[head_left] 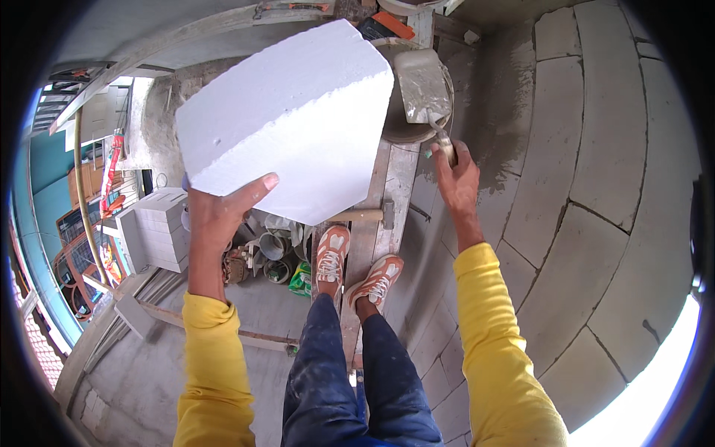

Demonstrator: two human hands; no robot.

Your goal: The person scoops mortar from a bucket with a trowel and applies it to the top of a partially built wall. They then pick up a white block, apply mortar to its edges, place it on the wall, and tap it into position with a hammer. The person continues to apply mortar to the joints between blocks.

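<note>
A large white block point(290, 127) is held up by my left hand point(223, 216), whose thumb lies on its near face; the other fingers are hidden behind it. In my right hand point(456, 175) is the handle of a trowel point(423, 86). Its broad blade is smeared with wet grey mortar. The blade sits over a round bucket point(395, 134), which the block partly covers. Wet grey smears mark the wall of blocks point(551, 149) to the right of the trowel.
I stand on a narrow wooden plank point(387, 194), where a hammer point(365, 214) lies ahead of my shoes. An orange and black tool point(391, 26) is beyond the bucket. Stacked white blocks point(160, 227) stand lower left, with several buckets and containers point(274, 246) beside the plank.
</note>
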